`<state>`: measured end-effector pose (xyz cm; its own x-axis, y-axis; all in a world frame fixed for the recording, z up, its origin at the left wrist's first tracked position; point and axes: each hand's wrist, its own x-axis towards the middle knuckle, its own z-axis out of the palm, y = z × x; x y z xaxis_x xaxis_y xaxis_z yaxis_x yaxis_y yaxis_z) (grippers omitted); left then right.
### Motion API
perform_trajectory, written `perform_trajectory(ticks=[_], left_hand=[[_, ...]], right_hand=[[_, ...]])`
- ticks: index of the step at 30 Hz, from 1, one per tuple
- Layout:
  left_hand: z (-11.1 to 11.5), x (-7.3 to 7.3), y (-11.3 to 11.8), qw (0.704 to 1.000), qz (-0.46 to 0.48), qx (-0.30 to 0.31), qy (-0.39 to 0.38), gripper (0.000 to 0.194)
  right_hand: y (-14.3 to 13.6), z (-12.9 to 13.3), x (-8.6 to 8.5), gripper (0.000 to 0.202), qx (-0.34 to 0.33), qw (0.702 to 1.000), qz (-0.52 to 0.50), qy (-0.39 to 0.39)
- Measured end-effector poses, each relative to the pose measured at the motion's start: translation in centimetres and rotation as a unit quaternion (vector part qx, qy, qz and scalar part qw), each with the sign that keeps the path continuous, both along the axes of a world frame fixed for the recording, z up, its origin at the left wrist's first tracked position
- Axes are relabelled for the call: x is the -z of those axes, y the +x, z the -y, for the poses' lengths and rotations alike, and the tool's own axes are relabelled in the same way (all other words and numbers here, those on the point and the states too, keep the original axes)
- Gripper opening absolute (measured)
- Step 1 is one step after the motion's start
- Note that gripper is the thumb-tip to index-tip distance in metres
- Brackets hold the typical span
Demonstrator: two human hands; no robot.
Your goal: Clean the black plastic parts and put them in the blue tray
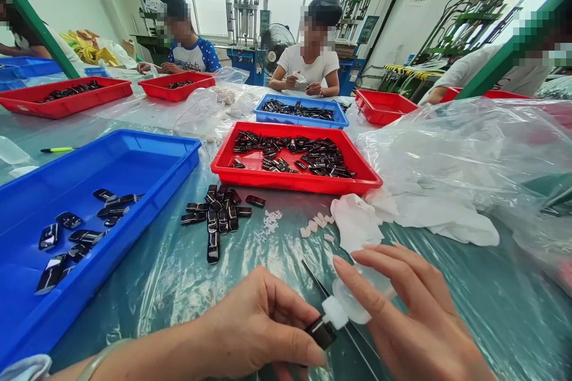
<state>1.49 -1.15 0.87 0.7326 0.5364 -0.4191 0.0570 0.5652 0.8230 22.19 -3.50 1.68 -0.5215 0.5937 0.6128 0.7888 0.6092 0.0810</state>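
Observation:
My left hand [263, 327] pinches a small glossy black plastic piece [322, 333] between thumb and fingers. Right at that piece is the white cap [335, 312] of a translucent squeeze bottle [351, 297]. My right hand [415, 309] is around this bottle with long, loosely bent fingers; its thumb is hidden. Metal tweezers [315, 278] lie on the table, passing beneath the bottle's cap. Beyond my hands lie a pile of black pieces [221, 208], tiny white bits [271, 221] and small pale blocks [317, 224].
A blue tray [147, 137] with several black pieces is on the left. Ahead stands a red tray [295, 184] full of them, with another blue tray [299, 121] behind. White cloth [357, 220] and clear plastic sheeting [469, 155] cover the right side. Co-workers sit across the table.

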Motion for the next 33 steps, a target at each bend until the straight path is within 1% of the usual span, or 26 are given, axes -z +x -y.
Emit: perform_trajectory(ticks=[7,17,24,29,33], left_hand=[[-0.2,-0.1,0.1,1.000,0.002,-0.008,-0.012,0.021],[0.0,-0.1,0.0,1.000,-0.001,-0.017,-0.016,0.016],[0.1,0.0,-0.1,1.000,0.000,-0.023,-0.018,0.017],[0.0,-0.1,-0.2,1.000,-0.006,-0.021,-0.014,0.021],[-0.1,-0.2,-0.3,1.000,-0.011,-0.020,-0.014,0.020]], right_hand=[[0.5,0.2,0.2,0.041,0.002,1.000,0.015,-0.010],[0.5,0.5,-0.3,0.044,0.010,0.999,0.022,-0.028],[0.8,0.2,0.0,0.041,-0.017,1.000,0.003,-0.011],[0.7,0.2,-0.4,0.037,-0.022,1.000,0.020,-0.005],[0.6,0.1,-0.9,0.036,-0.027,0.999,0.021,-0.019]])
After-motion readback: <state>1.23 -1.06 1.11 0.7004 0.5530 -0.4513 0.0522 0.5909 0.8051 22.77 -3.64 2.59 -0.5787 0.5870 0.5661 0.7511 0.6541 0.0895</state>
